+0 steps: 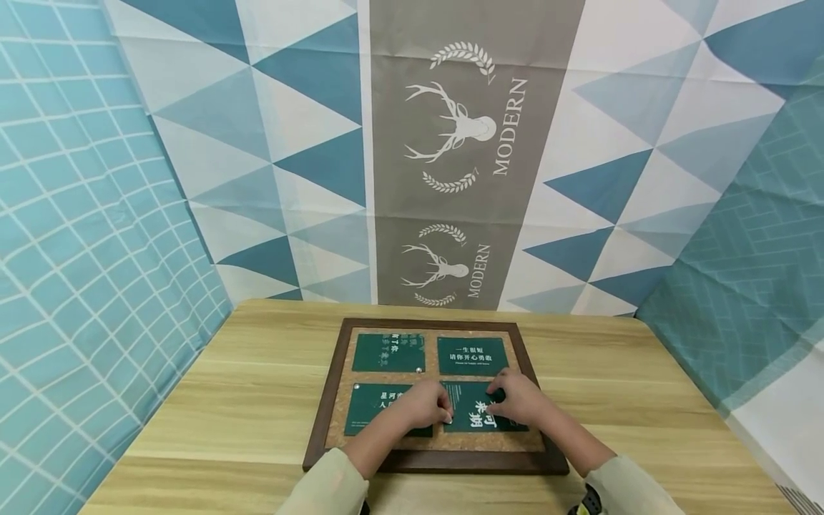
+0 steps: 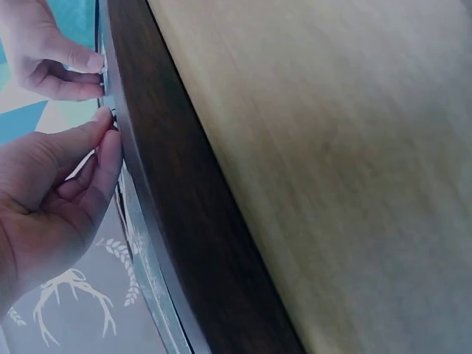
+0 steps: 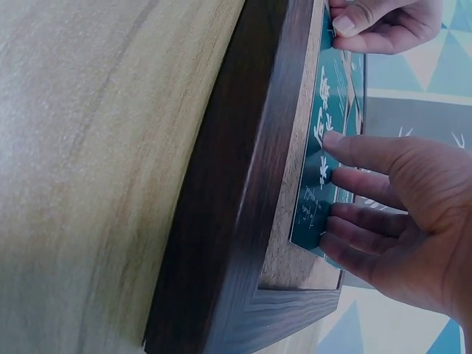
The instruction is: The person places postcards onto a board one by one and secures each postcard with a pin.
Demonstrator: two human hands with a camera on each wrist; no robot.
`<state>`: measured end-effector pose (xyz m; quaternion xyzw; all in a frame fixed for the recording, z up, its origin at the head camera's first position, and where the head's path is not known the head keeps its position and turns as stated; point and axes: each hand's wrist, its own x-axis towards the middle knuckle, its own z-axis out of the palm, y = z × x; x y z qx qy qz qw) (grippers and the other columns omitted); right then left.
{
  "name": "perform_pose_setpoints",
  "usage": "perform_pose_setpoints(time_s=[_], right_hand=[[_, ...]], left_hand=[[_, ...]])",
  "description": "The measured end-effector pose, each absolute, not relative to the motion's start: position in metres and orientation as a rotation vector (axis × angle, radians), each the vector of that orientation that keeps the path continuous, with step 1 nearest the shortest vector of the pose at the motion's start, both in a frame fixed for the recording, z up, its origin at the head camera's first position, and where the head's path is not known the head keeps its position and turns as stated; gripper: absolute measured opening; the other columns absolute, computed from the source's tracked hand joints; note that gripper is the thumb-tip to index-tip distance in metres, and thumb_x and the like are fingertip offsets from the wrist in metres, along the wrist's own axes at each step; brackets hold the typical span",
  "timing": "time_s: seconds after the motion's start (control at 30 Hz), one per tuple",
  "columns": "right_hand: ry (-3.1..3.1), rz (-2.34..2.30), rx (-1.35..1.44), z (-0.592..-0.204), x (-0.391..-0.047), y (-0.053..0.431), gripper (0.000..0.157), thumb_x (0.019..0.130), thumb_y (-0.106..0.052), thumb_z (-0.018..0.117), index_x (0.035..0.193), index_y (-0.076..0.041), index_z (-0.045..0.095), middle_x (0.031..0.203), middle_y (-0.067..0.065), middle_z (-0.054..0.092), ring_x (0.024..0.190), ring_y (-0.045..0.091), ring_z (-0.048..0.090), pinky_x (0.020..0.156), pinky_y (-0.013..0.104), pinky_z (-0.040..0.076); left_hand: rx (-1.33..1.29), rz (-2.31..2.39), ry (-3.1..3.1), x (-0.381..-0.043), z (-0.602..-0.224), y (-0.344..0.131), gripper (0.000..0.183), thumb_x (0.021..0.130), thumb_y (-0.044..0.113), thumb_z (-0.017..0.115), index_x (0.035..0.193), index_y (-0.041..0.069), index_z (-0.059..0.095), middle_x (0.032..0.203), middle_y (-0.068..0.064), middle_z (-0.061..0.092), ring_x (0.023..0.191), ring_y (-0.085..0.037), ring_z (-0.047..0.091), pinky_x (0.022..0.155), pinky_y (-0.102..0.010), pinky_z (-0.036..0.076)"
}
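A dark-framed cork board (image 1: 434, 442) lies on the table with several green cards printed in white characters. At the near edge of the lower right card (image 1: 465, 422), my left hand (image 1: 421, 404) pinches a small pushpin (image 1: 449, 420) at the card's left corner. In the left wrist view the thumb and index finger of my left hand (image 2: 63, 173) meet around it. My right hand (image 1: 518, 397) rests its spread fingertips on the same card. The right wrist view shows the fingers of my right hand (image 3: 413, 206) touching the card's surface, holding nothing.
The upper left card (image 1: 380, 354) carries a pin at its lower right corner. An upper right card (image 1: 473, 354) and a lower left card (image 1: 363, 411) lie alongside; my left arm partly covers the latter. The wooden table (image 1: 225, 400) meets a patterned wall covering (image 1: 322, 179) behind.
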<state>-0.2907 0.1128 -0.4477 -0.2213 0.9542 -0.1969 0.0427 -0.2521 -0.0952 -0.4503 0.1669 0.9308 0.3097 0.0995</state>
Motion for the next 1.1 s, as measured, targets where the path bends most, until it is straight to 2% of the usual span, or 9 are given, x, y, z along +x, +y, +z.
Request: perform_pose_setpoints(time_s=[0.27, 0.53, 0.83, 0.97, 1.1], right_hand=[[2.91, -0.618, -0.657, -0.447, -0.292, 0.113, 0.025, 0.072, -0.019, 0.08, 0.091, -0.007, 0.072, 0.109, 0.011, 0.06, 0.105, 0.031, 0.058, 0.088, 0.046, 0.049], [2.906, -0.612, -0.646, -0.448, -0.293, 0.113, 0.024, 0.073, -0.02, 0.08, 0.092, -0.007, 0.072, 0.11, 0.011, 0.06, 0.106, 0.031, 0.058, 0.089, 0.046, 0.049], [2.913, -0.612, -0.667, -0.449, -0.292, 0.112, 0.025, 0.074, -0.019, 0.079, 0.094, -0.006, 0.071, 0.109, 0.01, 0.06, 0.105, 0.031, 0.058, 0.087, 0.044, 0.05], [2.911, -0.606, -0.674, -0.448, -0.292, 0.112, 0.025, 0.076, -0.022, 0.077, 0.095, -0.007, 0.071, 0.108, 0.01, 0.06, 0.103, 0.029, 0.059, 0.084, 0.044, 0.05], [2.919, -0.582, -0.683, -0.443, -0.294, 0.111, 0.023, 0.081, -0.023, 0.073, 0.097, -0.007, 0.071, 0.109, 0.01, 0.06, 0.101, 0.028, 0.059, 0.083, 0.044, 0.05]], left_hand=[[0.424, 0.803, 2.792, -0.251, -0.443, -0.084, 0.013, 0.082, 0.009, 0.071, 0.069, 0.009, 0.067, 0.068, 0.003, 0.06, 0.056, -0.008, 0.05, 0.051, -0.023, 0.042], [0.378, 0.746, 2.804, -0.251, -0.443, -0.08, 0.01, 0.081, 0.012, 0.071, 0.072, 0.01, 0.068, 0.071, 0.003, 0.06, 0.058, -0.009, 0.052, 0.052, -0.023, 0.044], [0.462, 1.083, 2.747, -0.252, -0.453, -0.094, 0.008, 0.079, 0.004, 0.071, 0.072, 0.006, 0.07, 0.071, 0.0, 0.064, 0.058, -0.006, 0.051, 0.051, -0.022, 0.043], [0.517, 1.147, 2.712, -0.255, -0.453, -0.104, 0.006, 0.082, 0.008, 0.07, 0.076, 0.006, 0.071, 0.071, 0.001, 0.064, 0.058, -0.005, 0.049, 0.051, -0.021, 0.042], [0.506, 1.156, 2.736, -0.259, -0.445, -0.116, 0.012, 0.088, 0.015, 0.064, 0.083, 0.008, 0.073, 0.075, 0.002, 0.063, 0.059, -0.007, 0.047, 0.052, -0.022, 0.039]])
